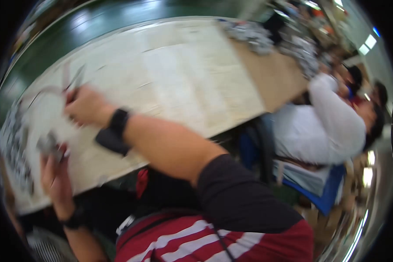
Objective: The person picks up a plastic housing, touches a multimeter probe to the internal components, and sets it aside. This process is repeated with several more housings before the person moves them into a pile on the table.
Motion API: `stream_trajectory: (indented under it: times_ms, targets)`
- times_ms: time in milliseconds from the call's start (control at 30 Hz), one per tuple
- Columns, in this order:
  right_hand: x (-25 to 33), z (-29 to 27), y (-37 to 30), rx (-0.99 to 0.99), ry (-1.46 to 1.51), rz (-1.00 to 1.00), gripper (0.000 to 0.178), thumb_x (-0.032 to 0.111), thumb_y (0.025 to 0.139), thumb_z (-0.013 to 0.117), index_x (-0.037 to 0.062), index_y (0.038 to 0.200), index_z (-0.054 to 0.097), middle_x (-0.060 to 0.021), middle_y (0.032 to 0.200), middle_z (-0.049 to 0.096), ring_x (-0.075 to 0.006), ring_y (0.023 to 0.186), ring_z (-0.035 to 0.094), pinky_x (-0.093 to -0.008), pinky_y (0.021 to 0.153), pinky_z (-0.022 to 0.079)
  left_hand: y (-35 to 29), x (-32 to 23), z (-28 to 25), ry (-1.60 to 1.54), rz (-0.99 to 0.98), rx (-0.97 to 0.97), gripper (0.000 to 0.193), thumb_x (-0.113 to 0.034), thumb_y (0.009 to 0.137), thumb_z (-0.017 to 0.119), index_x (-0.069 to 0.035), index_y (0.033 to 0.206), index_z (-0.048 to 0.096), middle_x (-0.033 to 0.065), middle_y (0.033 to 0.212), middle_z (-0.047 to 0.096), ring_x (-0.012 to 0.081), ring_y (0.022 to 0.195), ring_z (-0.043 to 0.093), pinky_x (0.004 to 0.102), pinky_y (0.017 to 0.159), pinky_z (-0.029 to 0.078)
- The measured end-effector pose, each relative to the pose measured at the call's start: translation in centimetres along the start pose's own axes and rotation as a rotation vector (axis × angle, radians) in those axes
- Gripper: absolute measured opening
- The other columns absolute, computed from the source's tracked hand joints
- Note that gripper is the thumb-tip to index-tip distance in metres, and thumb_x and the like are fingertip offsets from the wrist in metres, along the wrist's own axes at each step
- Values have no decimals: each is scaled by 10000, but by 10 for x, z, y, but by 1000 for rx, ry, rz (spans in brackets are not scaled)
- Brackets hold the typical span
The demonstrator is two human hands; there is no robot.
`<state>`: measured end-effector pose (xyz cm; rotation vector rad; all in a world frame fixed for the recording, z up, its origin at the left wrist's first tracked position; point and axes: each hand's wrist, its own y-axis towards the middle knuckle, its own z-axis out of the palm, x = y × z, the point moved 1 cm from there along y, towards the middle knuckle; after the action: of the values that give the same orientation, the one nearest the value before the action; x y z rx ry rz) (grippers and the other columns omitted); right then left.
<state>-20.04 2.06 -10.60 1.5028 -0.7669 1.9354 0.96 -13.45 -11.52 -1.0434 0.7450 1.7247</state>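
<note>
Currently, the person's right hand [86,106] is above the left part of a broad, off-white worktop [183,78], its fingers curled tight round the lower end of a slim, pointed, silver-coloured metal tool [78,77]. The tool's tip points away from the person; blur hides whether its blades are parted. Nearer the body and further left, the left hand [56,177] is raised at the worktop's near edge, fingers pinching a small, blurred, grey piece [49,143] at their tips. Tool and piece are apart.

Just left of that hand, a long heap of grey pieces [15,150] lies along the worktop's left end. Another grey heap [251,37] lies at the far right, next to a flat brown surface [273,74]. On the right, a co-worker in a white long-sleeved top [312,135] sits on a blue chair [321,198].
</note>
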Motion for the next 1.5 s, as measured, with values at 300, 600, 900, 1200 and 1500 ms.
stream_trajectory:
  times_ms: [300,600,900,1200,1500]
  targets:
    - [9,8,-24,191,39,49,171,155,943,720,-11,979,698,-93,834,717,-149,664,675,-281,598,570,9,20,42,273,232,-244,398,84,896,708,-15,1227,509,105,1173,645,171,1085,643,311,945,536]
    - [-1,21,-24,200,-134,6,170,154,956,714,-10,999,699,-69,847,709,-126,701,671,-259,609,567,8,23,43,306,193,-266,436,99,884,722,-6,1225,470,146,1193,638,191,1099,649,309,922,560]
    - [4,24,-27,172,-253,7,182,164,959,715,-15,991,699,-53,840,704,-110,674,660,-253,611,563,9,23,46,287,200,-280,422,97,884,725,-11,1198,464,142,1179,644,187,1092,651,306,918,560]
    - [2,25,-29,157,-273,-14,181,157,959,711,-20,992,699,-53,832,707,-103,670,663,-246,618,554,6,23,45,314,180,-284,444,83,872,738,-32,1195,455,128,1152,641,168,1059,649,304,907,556]
    - [2,24,-27,173,-294,-60,148,134,933,706,-6,982,710,-47,783,699,-101,652,657,-252,604,540,11,27,46,357,215,-191,455,91,862,731,-57,1200,464,48,1089,601,121,993,624,286,849,541]
